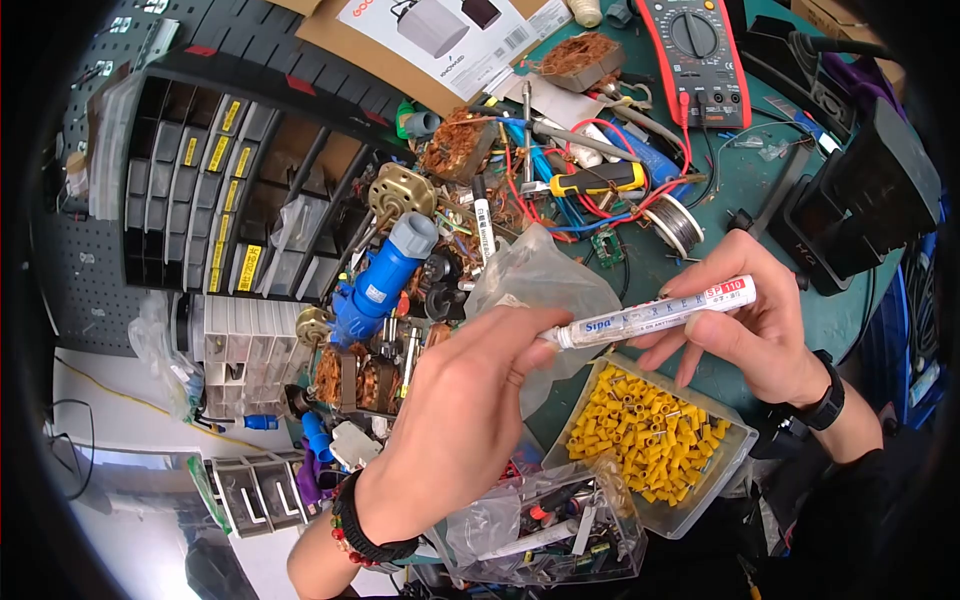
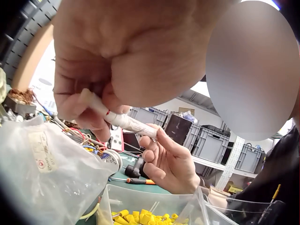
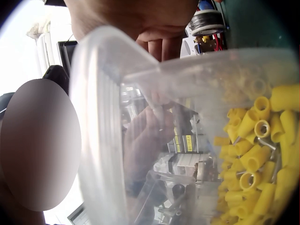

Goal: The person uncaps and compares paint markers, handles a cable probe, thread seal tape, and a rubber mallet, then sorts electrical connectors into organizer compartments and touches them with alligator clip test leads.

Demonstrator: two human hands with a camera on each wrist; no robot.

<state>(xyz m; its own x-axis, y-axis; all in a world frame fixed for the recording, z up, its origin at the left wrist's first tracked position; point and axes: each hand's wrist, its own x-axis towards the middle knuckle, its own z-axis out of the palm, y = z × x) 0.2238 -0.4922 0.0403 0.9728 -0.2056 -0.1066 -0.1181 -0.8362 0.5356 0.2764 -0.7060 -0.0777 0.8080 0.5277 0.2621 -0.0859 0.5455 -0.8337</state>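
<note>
Your left hand (image 1: pixel 462 395) pinches the marker (image 1: pixel 665 313) at its white end; your right hand (image 1: pixel 755 335) grips the red-labelled end between thumb and fingers. The marker is above the desk (image 1: pixel 748 178), print facing you, near the plastic tub (image 1: pixel 738 460); the two-ended hold presumably steadies it.

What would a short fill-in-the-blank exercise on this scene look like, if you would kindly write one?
1. The person's left grip and right grip hold opposite ends of one white marker, whose red label reads SP ____.
2. The blue brand name on the marker's barrel reads ____.
3. The small parts in the clear plastic tub are mostly ____ in colour.
4. The multimeter at the top of the head view has a dark face framed in ____.

Missing words: 110; Sipa; yellow; red.
</note>
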